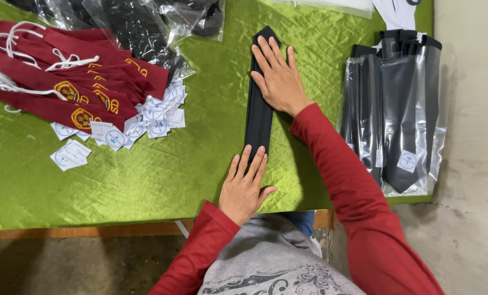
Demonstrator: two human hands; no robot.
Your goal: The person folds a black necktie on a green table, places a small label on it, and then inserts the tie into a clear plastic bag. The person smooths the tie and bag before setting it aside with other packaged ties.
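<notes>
Left hand flat on black tie, right hand pressing

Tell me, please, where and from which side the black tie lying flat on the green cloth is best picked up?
Probably at the narrow lower end of the black tie, near the left hand. It lies flat and lengthwise, pointed tip away under the right hand. Come from its bare left edge, sliding fingers under and pinching across the width.
</notes>
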